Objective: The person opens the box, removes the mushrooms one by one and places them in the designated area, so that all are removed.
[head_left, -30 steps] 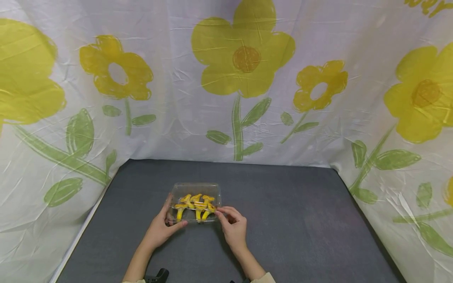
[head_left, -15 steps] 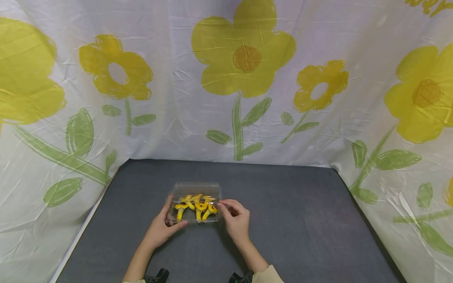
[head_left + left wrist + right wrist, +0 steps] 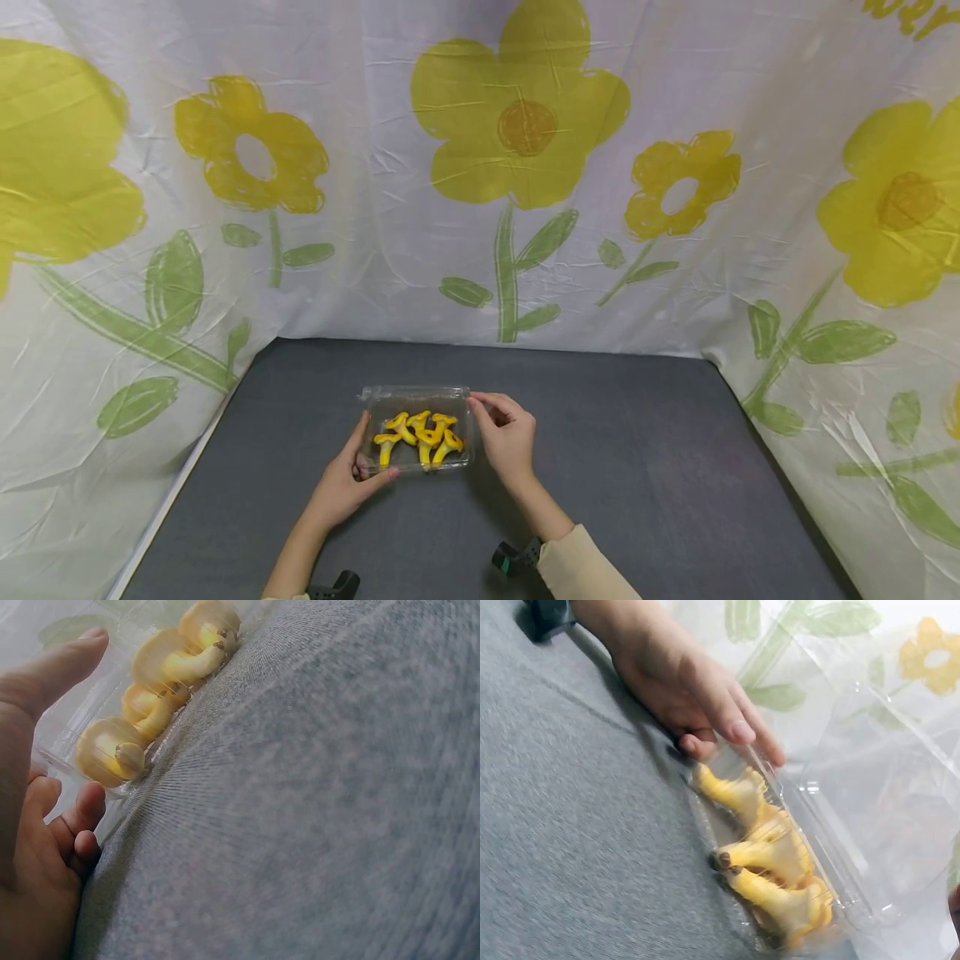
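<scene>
A clear plastic clamshell box (image 3: pixel 417 465) lies on the dark table in the head view, with several yellow mushrooms (image 3: pixel 426 436) inside. My left hand (image 3: pixel 341 479) holds the box's left end, thumb along the near side. In the right wrist view that left hand (image 3: pixel 679 682) touches the box end. The clear lid (image 3: pixel 420 390) appears raised and tilted up at the far side. My right hand (image 3: pixel 510 433) pinches the lid's right edge near the far corner. Only a bit of the right hand (image 3: pixel 955 907) shows in the right wrist view.
A dark grey cloth-like surface covers the table (image 3: pixel 637 467). White curtain (image 3: pixel 375 233) with yellow flowers and green leaves hangs along the back and sides. Black wrist devices (image 3: pixel 517 557) sit by both forearms.
My right hand has moved away from me and slightly right, from the box's near right side to its far right corner, lifting the lid. The left hand stays nearly still.
</scene>
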`<state>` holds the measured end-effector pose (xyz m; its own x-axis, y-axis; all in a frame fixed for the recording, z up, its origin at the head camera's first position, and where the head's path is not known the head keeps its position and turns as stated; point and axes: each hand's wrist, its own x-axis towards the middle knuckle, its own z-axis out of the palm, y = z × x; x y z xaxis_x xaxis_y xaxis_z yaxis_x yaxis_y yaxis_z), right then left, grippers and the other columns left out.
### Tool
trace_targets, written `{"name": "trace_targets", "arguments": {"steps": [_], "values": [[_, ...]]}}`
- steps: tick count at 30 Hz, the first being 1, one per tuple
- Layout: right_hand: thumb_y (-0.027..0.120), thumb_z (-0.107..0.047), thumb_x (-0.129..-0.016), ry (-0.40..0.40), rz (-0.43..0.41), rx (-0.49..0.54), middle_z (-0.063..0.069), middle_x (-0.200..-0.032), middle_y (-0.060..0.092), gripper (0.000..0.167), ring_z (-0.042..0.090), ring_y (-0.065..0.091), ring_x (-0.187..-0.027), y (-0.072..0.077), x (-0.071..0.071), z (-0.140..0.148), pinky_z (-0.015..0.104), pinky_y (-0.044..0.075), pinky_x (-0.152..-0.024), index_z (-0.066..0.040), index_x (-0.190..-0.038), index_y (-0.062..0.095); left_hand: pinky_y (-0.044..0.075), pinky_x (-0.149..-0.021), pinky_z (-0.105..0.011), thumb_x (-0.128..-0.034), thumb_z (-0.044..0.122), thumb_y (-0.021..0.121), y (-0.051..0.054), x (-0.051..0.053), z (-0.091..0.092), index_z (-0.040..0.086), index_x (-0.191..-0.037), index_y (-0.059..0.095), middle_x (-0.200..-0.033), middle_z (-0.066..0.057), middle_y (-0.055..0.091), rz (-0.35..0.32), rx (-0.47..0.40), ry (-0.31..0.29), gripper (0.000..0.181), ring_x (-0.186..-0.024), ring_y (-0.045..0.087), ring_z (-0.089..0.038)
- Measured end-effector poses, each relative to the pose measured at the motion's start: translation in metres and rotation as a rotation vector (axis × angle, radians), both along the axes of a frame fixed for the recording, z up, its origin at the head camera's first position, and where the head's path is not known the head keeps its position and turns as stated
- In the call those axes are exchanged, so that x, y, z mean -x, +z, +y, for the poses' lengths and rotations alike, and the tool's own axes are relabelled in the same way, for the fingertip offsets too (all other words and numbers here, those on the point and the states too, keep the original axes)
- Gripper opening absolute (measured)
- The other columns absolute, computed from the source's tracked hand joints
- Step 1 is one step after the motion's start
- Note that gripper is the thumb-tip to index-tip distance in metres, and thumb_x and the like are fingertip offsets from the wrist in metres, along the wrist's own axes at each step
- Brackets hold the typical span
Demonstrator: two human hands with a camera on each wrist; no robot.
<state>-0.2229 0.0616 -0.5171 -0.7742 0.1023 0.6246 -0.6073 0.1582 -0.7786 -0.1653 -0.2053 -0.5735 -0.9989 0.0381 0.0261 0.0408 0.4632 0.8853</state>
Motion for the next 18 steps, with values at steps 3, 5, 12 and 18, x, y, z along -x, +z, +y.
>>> {"name": "trace_targets", "arguments": {"steps": [3,5,12,18], "values": [[0.084,-0.005,-0.091,-0.013,0.019,-0.006,0.009,-0.086,0.078,0.008,0.006,0.038,-0.048,0.004,0.005,-0.001,0.02,0.029,-0.044,-0.007,-0.098,0.085,0.041,-0.064,-0.028,-0.0901,0.035,0.088,0.0,0.0,0.0,0.02,-0.173,0.013,-0.08,-0.002,0.052,0.001,0.009,0.006,0.112,-0.065,0.046,-0.011],[0.084,-0.005,-0.091,-0.024,0.035,-0.019,0.009,-0.085,0.078,0.008,0.005,0.037,-0.048,0.006,0.008,-0.002,0.02,0.029,-0.044,-0.007,-0.099,0.085,0.04,-0.063,-0.028,-0.0901,0.035,0.088,-0.001,0.0,0.0,0.02,-0.173,0.013,-0.079,-0.002,0.052,-0.001,0.015,0.008,0.112,-0.064,0.045,-0.011],[0.082,-0.011,-0.095,-0.068,0.056,-0.095,0.006,-0.088,0.078,0.007,0.005,0.038,-0.047,0.013,0.026,0.0,0.021,0.031,-0.044,-0.008,-0.101,0.085,0.04,-0.063,-0.029,-0.0908,0.036,0.087,0.0,-0.001,0.0,0.02,-0.173,0.012,-0.078,-0.001,0.051,-0.006,0.031,0.013,0.112,-0.064,0.044,-0.011],[0.081,-0.017,-0.097,-0.088,0.024,-0.14,0.005,-0.096,0.079,0.011,0.005,0.039,-0.048,0.017,0.042,0.002,0.022,0.033,-0.046,-0.008,-0.1,0.086,0.04,-0.064,-0.028,-0.0906,0.037,0.087,-0.001,0.001,-0.001,0.022,-0.173,0.012,-0.078,-0.001,0.052,-0.003,0.033,0.012,0.112,-0.064,0.045,-0.011]]}}
